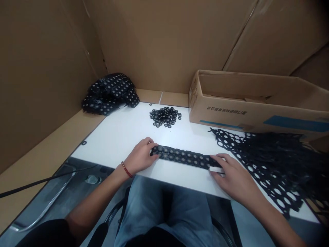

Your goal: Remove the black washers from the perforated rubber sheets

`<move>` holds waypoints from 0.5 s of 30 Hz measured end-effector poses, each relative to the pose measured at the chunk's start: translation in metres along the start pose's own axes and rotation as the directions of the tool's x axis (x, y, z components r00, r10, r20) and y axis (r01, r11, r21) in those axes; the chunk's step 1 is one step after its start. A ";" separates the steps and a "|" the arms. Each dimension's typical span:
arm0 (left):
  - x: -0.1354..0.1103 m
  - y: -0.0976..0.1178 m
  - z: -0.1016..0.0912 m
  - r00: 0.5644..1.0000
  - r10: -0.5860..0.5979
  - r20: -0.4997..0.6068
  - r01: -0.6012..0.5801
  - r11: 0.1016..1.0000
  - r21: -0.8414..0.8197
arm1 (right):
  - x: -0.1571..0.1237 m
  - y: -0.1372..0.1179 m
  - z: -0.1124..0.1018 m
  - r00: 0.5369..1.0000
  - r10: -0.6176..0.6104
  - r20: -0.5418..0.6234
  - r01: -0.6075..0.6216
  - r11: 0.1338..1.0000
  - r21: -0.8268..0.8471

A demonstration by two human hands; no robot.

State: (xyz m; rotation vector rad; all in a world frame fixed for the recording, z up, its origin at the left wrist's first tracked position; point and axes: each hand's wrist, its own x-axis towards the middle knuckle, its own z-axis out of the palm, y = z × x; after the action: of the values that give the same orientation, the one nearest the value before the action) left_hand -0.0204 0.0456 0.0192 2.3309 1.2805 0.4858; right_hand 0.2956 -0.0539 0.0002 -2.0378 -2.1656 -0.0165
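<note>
A long black strip [183, 156] studded with round rings lies flat on the white table [123, 133] in front of me. My left hand [140, 156] presses on the strip's left end with its fingers curled over it. At the strip's right end rests my right hand [232, 173], fingers flat, with a small white block [215, 169] under its fingertips. A red bead bracelet [126, 169] is on my left wrist.
A pile of loose black rings [165, 116] sits at the back of the table. Punched-out black sheets [272, 161] spread over the right side. A heap of dotted strips [110, 93] lies back left. An open cardboard box [254, 99] stands back right. Cardboard walls surround the table.
</note>
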 end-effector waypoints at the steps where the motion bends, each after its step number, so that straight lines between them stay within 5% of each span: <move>1: 0.002 0.000 0.000 1.000 -0.015 0.011 0.015 1.000 -0.019 | 0.002 -0.001 -0.001 1.000 0.011 -0.003 -0.011 1.000 -0.004; 10: 0.013 -0.004 -0.011 0.998 -0.026 0.057 0.031 0.996 -0.083 | 0.002 0.002 -0.012 0.999 0.046 -0.013 -0.043 0.991 0.129; 15: 0.008 -0.004 -0.018 0.994 0.101 -0.040 -0.106 0.983 -0.152 | 0.000 0.011 -0.014 0.994 -0.002 -0.106 0.023 0.980 0.196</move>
State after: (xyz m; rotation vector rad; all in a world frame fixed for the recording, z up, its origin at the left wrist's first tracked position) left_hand -0.0280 0.0583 0.0330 2.2753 1.0987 0.6353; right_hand 0.3085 -0.0549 0.0131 -1.8709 -2.0288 0.0842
